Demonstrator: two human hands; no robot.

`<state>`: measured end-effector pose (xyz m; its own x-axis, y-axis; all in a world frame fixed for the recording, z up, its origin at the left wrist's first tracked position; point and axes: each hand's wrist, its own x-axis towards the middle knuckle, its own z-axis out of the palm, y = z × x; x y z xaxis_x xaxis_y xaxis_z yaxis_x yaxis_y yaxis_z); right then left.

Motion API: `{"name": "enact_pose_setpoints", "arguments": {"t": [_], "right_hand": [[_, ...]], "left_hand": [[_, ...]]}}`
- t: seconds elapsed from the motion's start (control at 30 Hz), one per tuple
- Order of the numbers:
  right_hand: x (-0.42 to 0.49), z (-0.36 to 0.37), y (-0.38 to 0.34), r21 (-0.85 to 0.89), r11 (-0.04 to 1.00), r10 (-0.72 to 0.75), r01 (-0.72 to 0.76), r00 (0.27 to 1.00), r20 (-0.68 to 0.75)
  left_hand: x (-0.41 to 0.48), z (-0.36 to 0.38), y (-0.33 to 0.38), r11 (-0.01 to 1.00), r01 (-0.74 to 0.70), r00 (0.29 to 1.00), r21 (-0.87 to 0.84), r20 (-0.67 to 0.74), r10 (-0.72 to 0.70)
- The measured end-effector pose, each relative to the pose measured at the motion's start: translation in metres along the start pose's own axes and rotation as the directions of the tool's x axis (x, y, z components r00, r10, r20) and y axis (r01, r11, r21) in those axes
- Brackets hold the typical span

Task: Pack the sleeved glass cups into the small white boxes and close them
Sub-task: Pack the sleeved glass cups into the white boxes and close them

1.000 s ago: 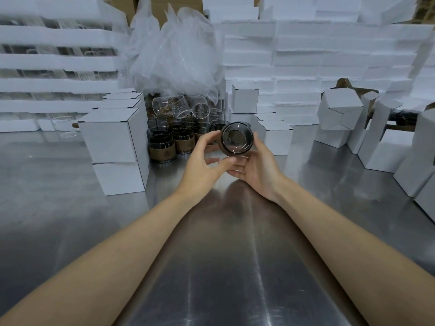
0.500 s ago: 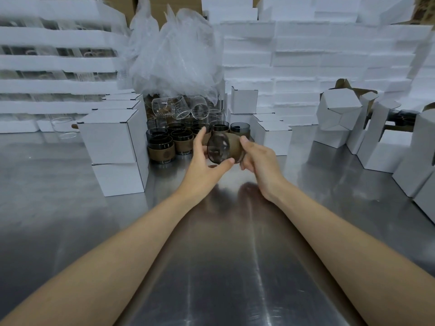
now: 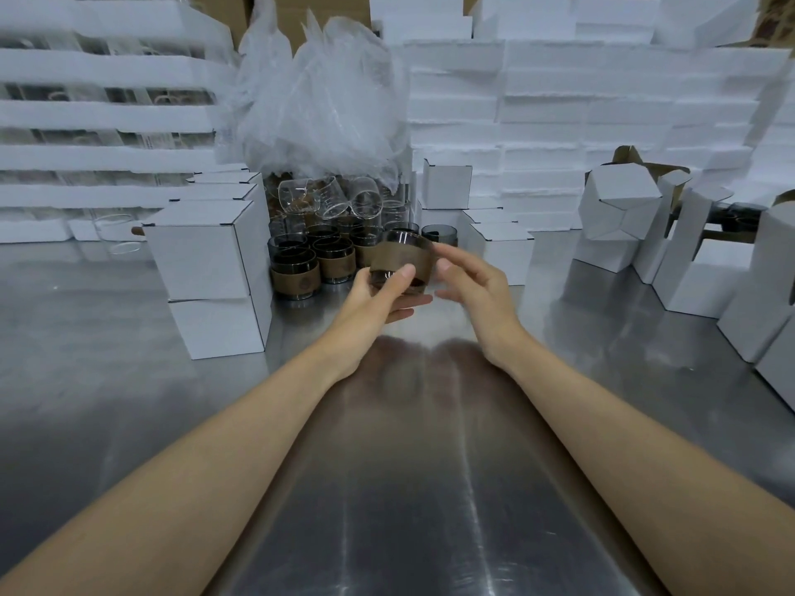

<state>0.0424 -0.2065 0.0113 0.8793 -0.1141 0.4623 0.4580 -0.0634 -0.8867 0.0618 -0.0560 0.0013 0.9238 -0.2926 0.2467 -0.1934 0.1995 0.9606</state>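
Sleeved glass cup [image 3: 402,262], upright, held above the desk [image 3: 387,488] at centre by the left hand [image 3: 370,307], thumb across the lower front and fingers beneath. The right hand [image 3: 477,286] is just right of the cup, its fingers loosely spread and blurred; whether it touches the cup cannot be told. More sleeved cups [image 3: 314,264] stand just beyond to the left, a small white box [image 3: 501,255] just beyond to the right, and open-flapped white boxes [image 3: 619,212] far right. Likely risks: the grip sits low, partly on bare glass, so the cup may slip or tip onto the steel; a careless swing could knock the standing cups
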Motion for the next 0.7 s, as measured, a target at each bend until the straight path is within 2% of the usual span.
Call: {"name": "enact_pose_setpoints", "arguments": {"t": [0.1, 0.37, 0.53, 0.7], "right_hand": [[-0.002, 0.003, 0.002, -0.039, 0.999, -0.007, 0.01, 0.998, 0.064], [-0.002, 0.007, 0.005, 0.002, 0.999, -0.038, 0.038, 0.998, 0.044], [0.002, 0.003, 0.013, -0.107, 0.992, -0.061, 0.066, 0.997, 0.048], [0.003, 0.002, 0.021, -0.215, 0.977, 0.024, 0.005, 0.991, 0.131]], "left_hand": [[-0.001, 0.001, 0.001, 0.999, 0.005, 0.999, 0.038, 0.033, -0.006], [0.001, -0.003, -0.004, 0.971, -0.017, 0.999, 0.24, -0.036, 0.027], [0.002, -0.002, -0.01, 0.94, -0.036, 0.996, 0.338, -0.062, 0.06], [0.005, -0.005, -0.017, 0.846, -0.048, 0.99, 0.53, -0.087, 0.111]]}}
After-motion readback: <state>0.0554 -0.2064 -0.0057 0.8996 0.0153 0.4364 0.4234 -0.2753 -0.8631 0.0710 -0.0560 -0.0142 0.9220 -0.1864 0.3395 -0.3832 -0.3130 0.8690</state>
